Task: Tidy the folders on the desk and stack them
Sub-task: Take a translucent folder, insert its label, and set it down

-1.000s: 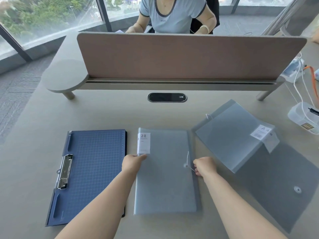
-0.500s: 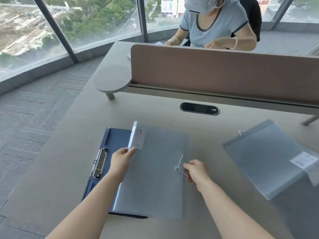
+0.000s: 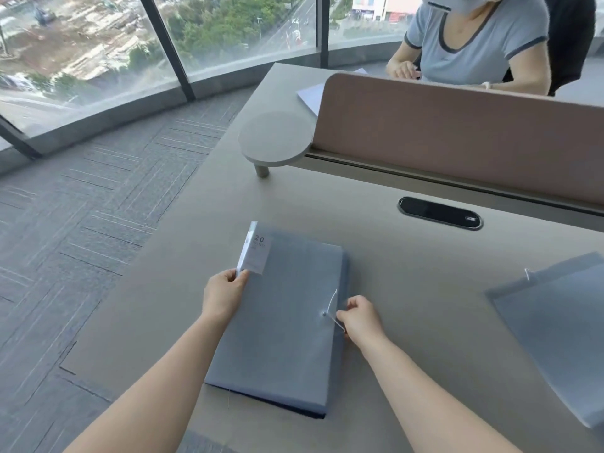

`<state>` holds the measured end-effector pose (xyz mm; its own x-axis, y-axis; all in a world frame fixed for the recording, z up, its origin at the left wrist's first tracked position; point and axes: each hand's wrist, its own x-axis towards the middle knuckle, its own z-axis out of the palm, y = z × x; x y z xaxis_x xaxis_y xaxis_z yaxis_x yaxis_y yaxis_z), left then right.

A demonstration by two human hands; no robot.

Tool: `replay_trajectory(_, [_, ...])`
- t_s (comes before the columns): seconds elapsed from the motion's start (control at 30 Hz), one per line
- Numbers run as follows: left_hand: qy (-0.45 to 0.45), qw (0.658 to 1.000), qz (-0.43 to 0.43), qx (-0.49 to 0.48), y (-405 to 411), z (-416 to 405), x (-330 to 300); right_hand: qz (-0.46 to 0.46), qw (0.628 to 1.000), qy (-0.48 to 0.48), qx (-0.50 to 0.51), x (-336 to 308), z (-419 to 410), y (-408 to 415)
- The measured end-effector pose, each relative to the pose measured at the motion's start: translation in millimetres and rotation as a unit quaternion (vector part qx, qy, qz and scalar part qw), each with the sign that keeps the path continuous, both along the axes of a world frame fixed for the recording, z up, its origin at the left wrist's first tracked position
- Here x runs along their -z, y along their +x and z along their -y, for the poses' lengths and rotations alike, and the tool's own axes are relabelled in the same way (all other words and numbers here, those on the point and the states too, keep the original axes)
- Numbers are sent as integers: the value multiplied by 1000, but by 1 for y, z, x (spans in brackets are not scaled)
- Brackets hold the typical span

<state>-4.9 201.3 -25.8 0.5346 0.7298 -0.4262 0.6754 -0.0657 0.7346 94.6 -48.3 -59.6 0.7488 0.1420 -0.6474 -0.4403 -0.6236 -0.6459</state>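
A translucent grey folder (image 3: 287, 322) with a white "20" label lies on top of the blue clipboard (image 3: 307, 412), which shows only as a dark sliver under its near edge. My left hand (image 3: 225, 294) pinches the grey folder's left edge just below the label. My right hand (image 3: 361, 318) grips its right edge beside the string button. Another translucent grey folder (image 3: 562, 325) lies at the right, cut off by the frame.
The beige desk (image 3: 425, 289) ends at its left edge close to the stack, with grey carpet below. A pinkish divider panel (image 3: 457, 138), a round side shelf (image 3: 276, 138) and a black cable port (image 3: 439, 213) lie beyond. A person sits behind the divider.
Both hands have carried the grey "20" folder leftward from the desk onto the blue clipboard, which it now covers almost fully. The view has swung left.
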Motion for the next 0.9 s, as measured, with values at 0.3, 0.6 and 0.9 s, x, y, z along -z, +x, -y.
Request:
replay_trajectory(0.3, [87,993,-43,62,0,-9,12,68,991,-103,-54,-2,-12,-6])
replay_trajectory(0.6, [116,988,-61,86,2,-8,11,97,974,-178,-98,-8,-11,-15])
replay_trajectory(0.9, [90,991,-71,71,1,-13,15,78,974,-185,-104,-11,-6,-17])
